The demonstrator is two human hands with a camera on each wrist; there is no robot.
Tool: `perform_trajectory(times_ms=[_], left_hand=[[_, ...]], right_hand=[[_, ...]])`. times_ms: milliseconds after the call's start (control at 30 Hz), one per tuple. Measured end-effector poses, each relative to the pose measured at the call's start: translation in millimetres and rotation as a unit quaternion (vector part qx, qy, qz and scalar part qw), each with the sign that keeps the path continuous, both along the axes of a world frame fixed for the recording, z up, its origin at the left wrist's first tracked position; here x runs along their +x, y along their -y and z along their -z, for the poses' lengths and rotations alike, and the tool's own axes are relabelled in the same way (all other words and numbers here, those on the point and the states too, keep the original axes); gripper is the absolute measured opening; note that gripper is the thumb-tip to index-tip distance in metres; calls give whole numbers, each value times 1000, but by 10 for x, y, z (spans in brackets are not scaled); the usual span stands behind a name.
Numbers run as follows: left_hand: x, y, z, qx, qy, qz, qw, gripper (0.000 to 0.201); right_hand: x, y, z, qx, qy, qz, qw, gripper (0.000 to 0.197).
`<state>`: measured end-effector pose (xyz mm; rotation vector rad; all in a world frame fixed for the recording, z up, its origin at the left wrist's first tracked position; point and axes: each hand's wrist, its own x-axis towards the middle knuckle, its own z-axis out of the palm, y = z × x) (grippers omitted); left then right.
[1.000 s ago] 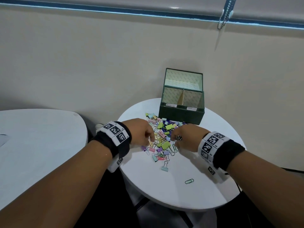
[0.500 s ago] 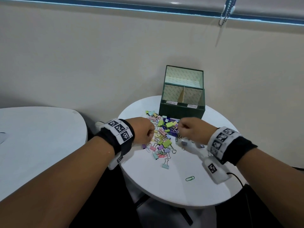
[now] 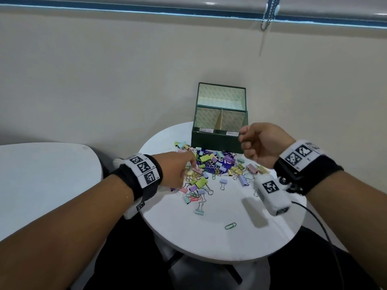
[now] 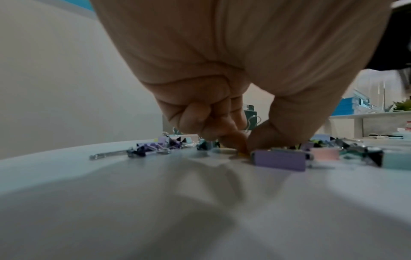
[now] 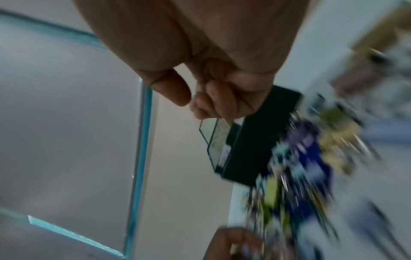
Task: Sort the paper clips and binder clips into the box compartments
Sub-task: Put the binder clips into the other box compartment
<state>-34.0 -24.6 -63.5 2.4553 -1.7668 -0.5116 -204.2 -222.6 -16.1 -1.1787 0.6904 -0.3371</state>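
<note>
Loose clip: a green wire paper clip (image 3: 230, 226) lies alone low on the white round table (image 3: 209, 243).
Left hand (image 3: 177, 169): fingertips pinch into the pile of pastel clips (image 3: 211, 172); what they hold, cannot tell.
Right hand (image 3: 260, 144): has risen from the pile to the green box (image 3: 217, 141); fingers curled, contents unseen, likely a drop.
</note>
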Motion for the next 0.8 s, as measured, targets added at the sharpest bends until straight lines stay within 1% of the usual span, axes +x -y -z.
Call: perform_trajectory(times_ms=[33,100,167,200,233,300,333,367,400,433,467,500,533,600,633,667,700,767,800], left_hand=[[-10,0,4,6,-7,-1,1000,51],[-14,-17,18,18,-21,-9,1000,56],[-13,-45,59,23,-36,-19,999,60],[0,34,23,19,-28,-20,999,60],[-2,12,40,19,-26,-19,999,61],[-4,7,20,10,-23,-19,1000,61],[-4,12,19,2,-21,-21,1000,60],[4,15,18,-7,-21,-22,1000,60],[17,13,20,-17,-18,-24,999,59],[38,11,15,-30,-10,-23,999,60],[65,8,13,-41,2,-18,999,62],[90,1,14,-50,12,-13,999,64],[110,-8,17,-60,17,-9,998,66],[136,-39,33,-80,21,-2,997,62],[145,-54,36,-91,25,4,996,56],[156,-72,39,-98,28,10,995,47],[161,-90,29,-101,23,13,995,39],[177,-115,-7,-94,-2,18,995,26],[181,-128,-33,-88,-15,23,996,24]], right_hand=[[71,48,-43,-45,-18,22,999,27],[263,135,-126,-117,-47,69,990,26],[470,223,-169,-147,-56,109,982,24],[576,351,-245,-145,-48,127,980,22],[659,396,-248,-156,-46,127,978,22],[760,484,-281,-209,-69,90,971,25],[779,498,-308,-258,-115,63,957,24],[780,499,-317,-333,-152,34,930,20],[744,455,-316,-430,-194,3,882,23],[689,419,-295,-505,-213,-16,836,27],[610,339,-278,-549,-206,-13,810,25],[517,253,-236,-582,-198,-33,788,20],[406,152,-184,-603,-198,-91,768,13],[151,-75,-28,-614,-220,-257,713,9],[20,-195,60,-610,-238,-323,683,9],[-101,-305,137,-610,-253,-369,654,10],[-217,-411,206,-610,-260,-397,635,13],[-399,-577,305,-596,-279,-428,620,21],[-463,-642,334,-592,-284,-440,612,23]])
